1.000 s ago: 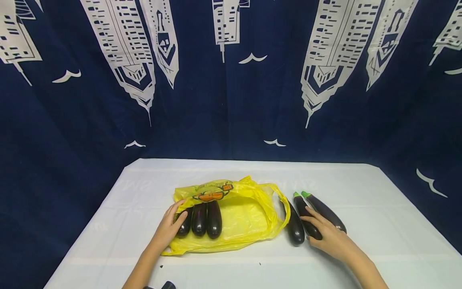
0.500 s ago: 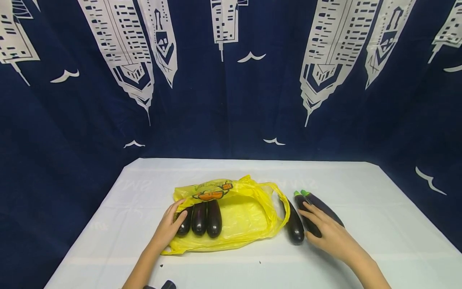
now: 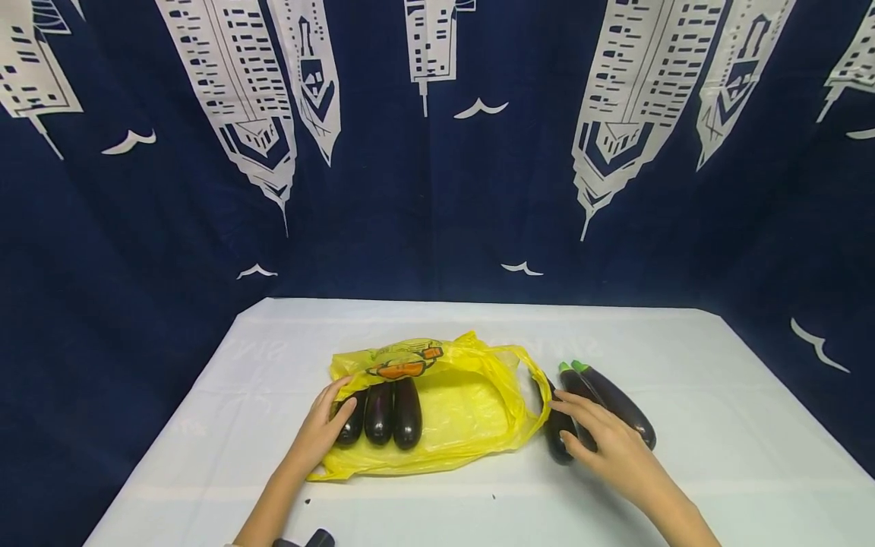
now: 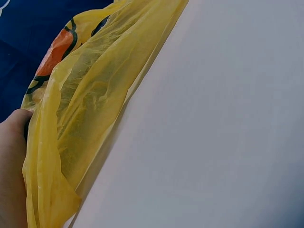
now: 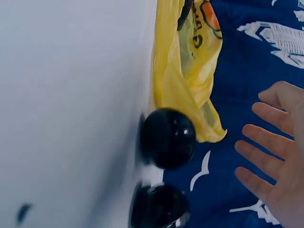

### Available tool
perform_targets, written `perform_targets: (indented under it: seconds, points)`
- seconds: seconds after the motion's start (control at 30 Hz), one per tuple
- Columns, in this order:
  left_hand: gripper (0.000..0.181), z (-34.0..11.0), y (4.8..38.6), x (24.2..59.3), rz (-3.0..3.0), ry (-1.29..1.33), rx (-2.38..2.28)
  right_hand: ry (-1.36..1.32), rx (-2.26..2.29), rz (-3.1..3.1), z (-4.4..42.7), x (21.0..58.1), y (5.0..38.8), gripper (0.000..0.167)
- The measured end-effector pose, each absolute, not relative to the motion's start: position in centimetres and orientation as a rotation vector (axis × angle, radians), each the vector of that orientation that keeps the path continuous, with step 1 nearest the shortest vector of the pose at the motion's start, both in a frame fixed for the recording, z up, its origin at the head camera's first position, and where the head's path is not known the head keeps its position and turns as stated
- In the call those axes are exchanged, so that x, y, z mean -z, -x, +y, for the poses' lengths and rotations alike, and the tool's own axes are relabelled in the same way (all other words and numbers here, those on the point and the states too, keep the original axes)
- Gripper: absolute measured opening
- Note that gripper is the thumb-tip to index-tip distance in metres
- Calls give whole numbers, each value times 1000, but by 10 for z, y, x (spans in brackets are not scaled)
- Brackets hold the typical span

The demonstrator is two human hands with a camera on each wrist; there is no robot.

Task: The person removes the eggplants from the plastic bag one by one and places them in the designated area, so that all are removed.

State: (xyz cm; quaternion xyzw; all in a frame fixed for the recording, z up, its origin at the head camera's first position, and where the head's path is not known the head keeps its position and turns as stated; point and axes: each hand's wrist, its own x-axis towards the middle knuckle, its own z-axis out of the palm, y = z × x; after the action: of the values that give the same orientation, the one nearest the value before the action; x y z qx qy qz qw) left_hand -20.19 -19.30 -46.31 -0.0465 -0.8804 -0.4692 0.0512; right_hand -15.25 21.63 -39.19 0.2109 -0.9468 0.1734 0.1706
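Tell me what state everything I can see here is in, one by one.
Bag: open, lying on the table
Bagged eggplants: three, unpeeled, side by side
Loose eggplants: three, unpeeled, lying on the table
Left hand: at the bag's open edge, grip partly hidden
Right hand: outstretched, holding nothing, over the loose eggplants
Curtain: hanging behind the table

Could not be classed firmly as home, lab or studio. Resembled an indoor tabletop station, screened behind by a dark blue curtain printed with white upside-down towers and gull shapes. Was furnished with a white table. Hinted at domestic use through aubergines and a yellow carrier bag.
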Motion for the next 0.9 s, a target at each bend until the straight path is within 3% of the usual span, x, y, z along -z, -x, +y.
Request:
perform_targets:
  seconds: [0.9]
  points:
    - [49,-194,202,464,-2682,155,1443,-867,-521,-2665,151,373,158,45]
